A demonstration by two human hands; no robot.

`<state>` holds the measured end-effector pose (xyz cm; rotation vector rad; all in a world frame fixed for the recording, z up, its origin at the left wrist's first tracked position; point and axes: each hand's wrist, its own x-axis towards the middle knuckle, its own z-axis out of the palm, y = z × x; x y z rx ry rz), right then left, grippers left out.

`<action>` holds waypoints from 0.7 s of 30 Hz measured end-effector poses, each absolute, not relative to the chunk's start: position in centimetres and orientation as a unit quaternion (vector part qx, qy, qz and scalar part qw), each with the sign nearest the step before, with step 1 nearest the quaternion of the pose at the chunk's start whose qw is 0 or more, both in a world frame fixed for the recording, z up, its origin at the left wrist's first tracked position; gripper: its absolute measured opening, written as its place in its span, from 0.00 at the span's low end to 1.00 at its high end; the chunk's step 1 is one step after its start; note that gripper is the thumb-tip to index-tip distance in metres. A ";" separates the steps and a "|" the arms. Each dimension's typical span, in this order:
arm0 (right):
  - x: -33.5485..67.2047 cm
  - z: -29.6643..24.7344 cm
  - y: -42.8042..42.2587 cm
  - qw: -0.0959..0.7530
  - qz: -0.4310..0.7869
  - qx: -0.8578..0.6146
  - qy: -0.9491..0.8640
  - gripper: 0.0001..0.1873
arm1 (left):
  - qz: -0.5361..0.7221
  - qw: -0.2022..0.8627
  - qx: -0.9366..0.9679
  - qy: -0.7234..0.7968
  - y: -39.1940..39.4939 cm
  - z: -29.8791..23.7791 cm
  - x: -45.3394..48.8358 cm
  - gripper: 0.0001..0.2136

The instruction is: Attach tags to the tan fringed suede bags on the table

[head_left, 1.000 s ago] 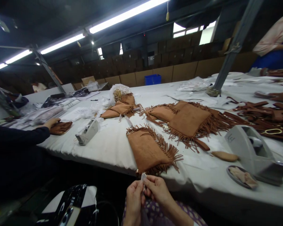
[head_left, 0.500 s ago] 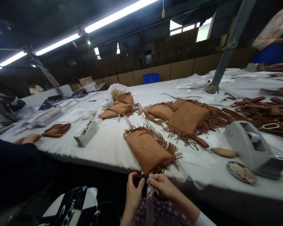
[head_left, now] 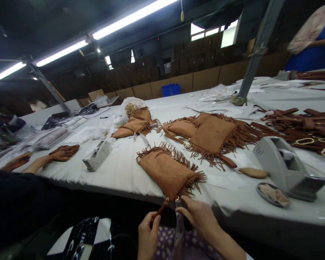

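A tan suede pouch (head_left: 166, 171) with fringed edges lies flat at the table's front edge, its near corner pointing at me. My left hand (head_left: 148, 229) pinches a short brown leather strap (head_left: 162, 208) joined to that corner by a small gold fitting. Beside it, my right hand (head_left: 199, 215) has thumb and fingers closed on the top of a plastic-wrapped strap (head_left: 179, 222), just below a second gold fitting. The wrapped strap hangs down over a purple dotted cloth on my lap.
More fringed pouches (head_left: 212, 133) are piled behind, beside brown straps (head_left: 292, 122) with gold buckles. Grey tape dispensers stand at right (head_left: 287, 169) and left (head_left: 97, 155). A round dish (head_left: 272, 195) sits front right. At left, a co-worker's hands (head_left: 39, 162) touch another brown fringed piece.
My left hand has moved down and left, drawing the brown strap out from the pouch corner. My right hand has shifted slightly right and up. The view has shifted slightly.
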<state>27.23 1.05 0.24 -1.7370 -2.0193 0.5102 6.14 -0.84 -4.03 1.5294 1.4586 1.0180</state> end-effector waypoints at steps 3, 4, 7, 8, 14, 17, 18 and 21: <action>25.7 1.4 1.0 0.249 0.154 -0.521 -0.802 0.21 | 0.403 0.313 0.645 0.568 -1.1 -2.0 6.4 0.12; 25.2 1.6 1.1 0.260 0.157 -0.488 -0.818 0.21 | 0.402 0.296 0.662 0.558 -1.0 -1.2 6.7 0.12; 24.1 1.7 1.7 0.312 0.197 -0.452 -0.812 0.11 | 0.410 0.286 0.690 0.524 -0.3 0.8 7.9 0.09; 24.0 1.7 1.9 0.338 0.217 -0.457 -0.794 0.09 | 0.420 0.284 0.692 0.514 0.0 1.3 8.1 0.09; 25.5 2.4 1.7 0.478 0.331 -0.487 -0.652 0.08 | 0.394 0.257 0.785 0.402 3.2 0.6 8.9 0.18; 26.2 2.8 1.3 0.508 0.337 -0.493 -0.621 0.09 | 0.371 0.229 0.831 0.346 4.3 -0.7 9.9 0.19; 26.4 2.8 1.3 0.513 0.326 -0.499 -0.617 0.09 | 0.372 0.221 0.836 0.337 4.5 -1.0 10.3 0.19; 26.7 2.4 1.0 0.511 0.284 -0.508 -0.633 0.09 | 0.373 0.211 0.843 0.326 5.1 -1.6 11.3 0.16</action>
